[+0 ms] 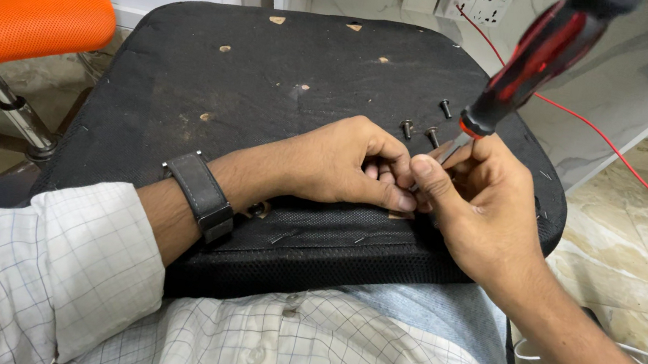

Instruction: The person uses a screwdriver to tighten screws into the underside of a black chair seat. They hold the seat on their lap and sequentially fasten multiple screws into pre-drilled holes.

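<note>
- Your checked shirt (298,358) sits closest; the black seat base (269,88) lies across your lap just beyond it.
- Your left hand (344,164) is curled on the seat base, fingertips pinched at its near edge.
- Your right hand (475,200) grips the red-and-black screwdriver (530,63), touching the left.
- Three bolts (427,125) stand on the seat base, just beyond your hands.

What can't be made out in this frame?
- Head view: screwdriver tip, hidden between right hand and left hand.
- Whatever the fingertips pinch on the seat base: covered by fingers.
- Screwdriver handle top: cut off by the upper edge.
- Three loose screws: too small for head type.
</note>
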